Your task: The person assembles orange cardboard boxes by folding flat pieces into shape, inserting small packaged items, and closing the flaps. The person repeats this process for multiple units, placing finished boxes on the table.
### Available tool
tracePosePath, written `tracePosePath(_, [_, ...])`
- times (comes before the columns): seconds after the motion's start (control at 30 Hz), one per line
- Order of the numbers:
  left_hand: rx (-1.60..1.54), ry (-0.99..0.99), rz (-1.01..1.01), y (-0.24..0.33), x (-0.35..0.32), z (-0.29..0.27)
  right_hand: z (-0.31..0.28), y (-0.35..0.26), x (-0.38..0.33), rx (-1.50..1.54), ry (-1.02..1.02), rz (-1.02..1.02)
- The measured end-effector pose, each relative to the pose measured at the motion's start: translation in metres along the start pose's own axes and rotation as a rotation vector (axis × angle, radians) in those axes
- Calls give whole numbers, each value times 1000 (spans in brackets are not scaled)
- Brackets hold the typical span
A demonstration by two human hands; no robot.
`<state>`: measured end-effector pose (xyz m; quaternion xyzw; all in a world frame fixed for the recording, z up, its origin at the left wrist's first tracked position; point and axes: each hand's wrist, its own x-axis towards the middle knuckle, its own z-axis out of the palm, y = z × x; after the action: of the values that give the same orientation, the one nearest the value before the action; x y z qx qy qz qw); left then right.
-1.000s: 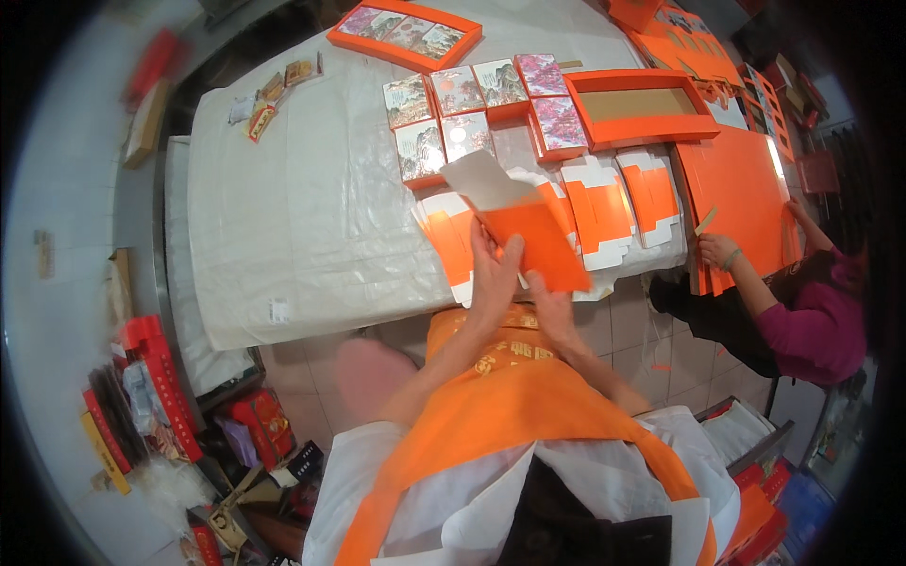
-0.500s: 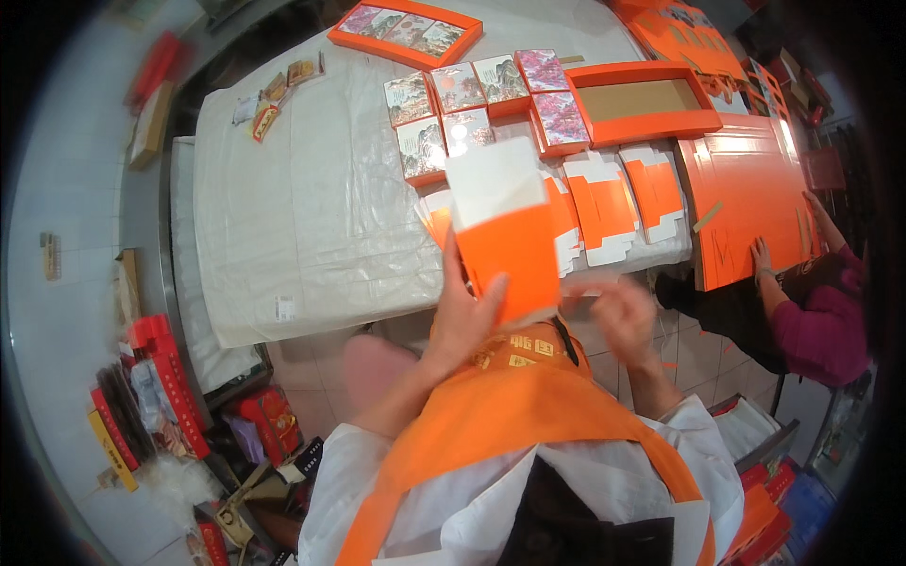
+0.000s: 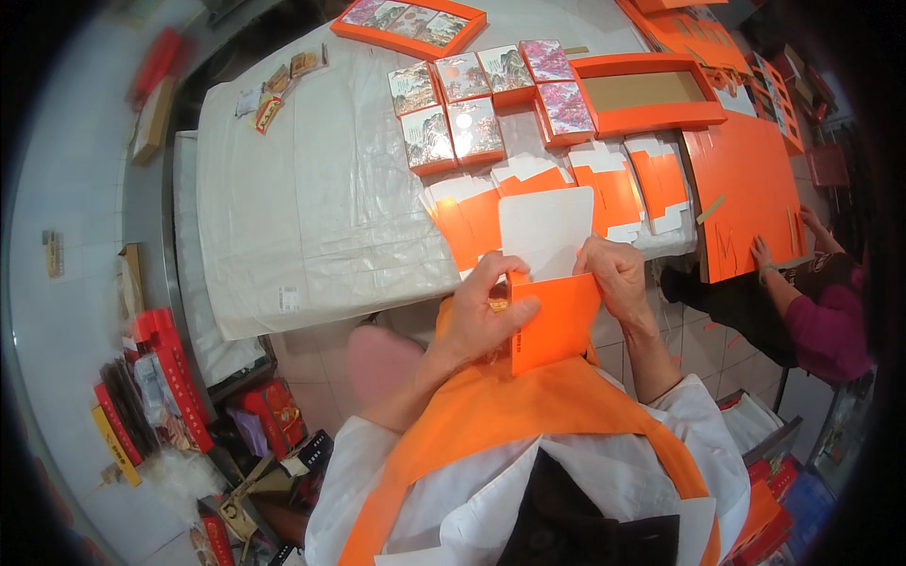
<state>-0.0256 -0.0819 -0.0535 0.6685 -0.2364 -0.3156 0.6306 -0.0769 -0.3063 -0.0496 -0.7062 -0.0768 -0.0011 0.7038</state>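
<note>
Close in front of my apron I hold an orange folding carton (image 3: 557,321) with its white inner lid flap (image 3: 547,231) standing up at the far end. My left hand (image 3: 486,311) grips its left side, thumb on the orange face. At the upper right corner, my right hand (image 3: 615,274) is closed with its fingers at the base of the flap. Beyond it on the table lie stacks of flat orange-and-white cartons (image 3: 607,189). Behind these stand several small finished boxes with printed landscape lids (image 3: 475,127).
An open orange tray (image 3: 646,91) stands at the back right, and a filled orange tray (image 3: 409,26) at the back. Small wrapped packets (image 3: 274,94) lie on the white table cover (image 3: 349,208). At right, another person's hands (image 3: 763,255) rest by a large orange board stack (image 3: 741,189).
The carton has come nearer my body and now looks like an opened-out box with its flap up. My right hand has moved up from beside it onto its upper right corner.
</note>
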Motion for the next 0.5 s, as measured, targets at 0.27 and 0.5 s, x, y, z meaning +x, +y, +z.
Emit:
tracePosePath(0.27, [-357, 520, 400, 6, 20, 29, 47, 4, 4, 426, 551, -103])
tracePosePath(0.5, [144, 338, 426, 11, 16, 11, 37, 9, -3, 155, 300, -128])
